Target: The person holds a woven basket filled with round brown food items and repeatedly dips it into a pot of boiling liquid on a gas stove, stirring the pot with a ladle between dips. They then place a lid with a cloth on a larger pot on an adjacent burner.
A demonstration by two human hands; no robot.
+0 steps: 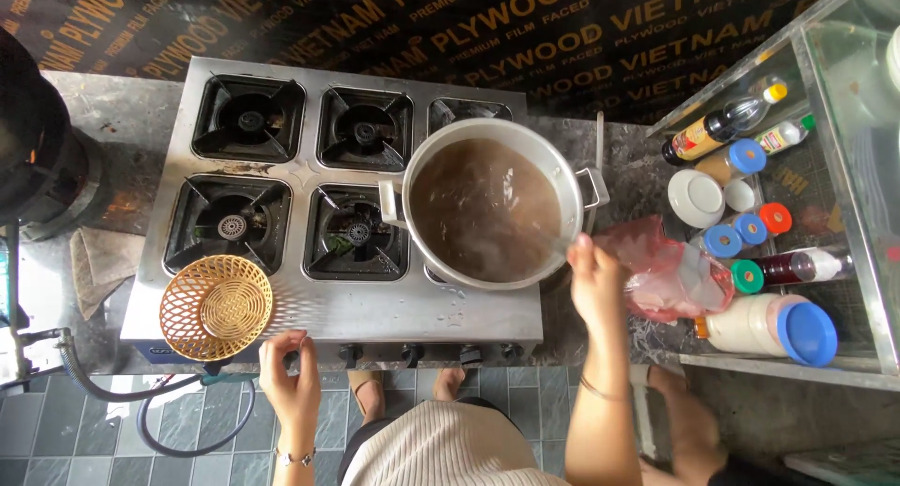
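A large metal pot (574, 188) full of brown broth stands on the right burners of a steel gas stove (309, 308). My right hand (594, 282) is at the pot's front right rim, shut on a thin metal utensil handle (553, 240) that slants down into the broth; its lower end is hidden in the liquid. My left hand (292, 378) rests by the stove's front edge with fingers apart and nothing in it. A round woven basket (216, 306) sits just left of that hand, on the stove's front left corner.
A pink plastic bag (667, 275) lies right of the pot. Beyond it a glass-sided shelf (844, 139) holds several sauce bottles, capped jars and a small white bowl (695, 197). Dark printed boards back the stove. A hose (141, 392) hangs below; someone's limb (689, 430) shows bottom right.
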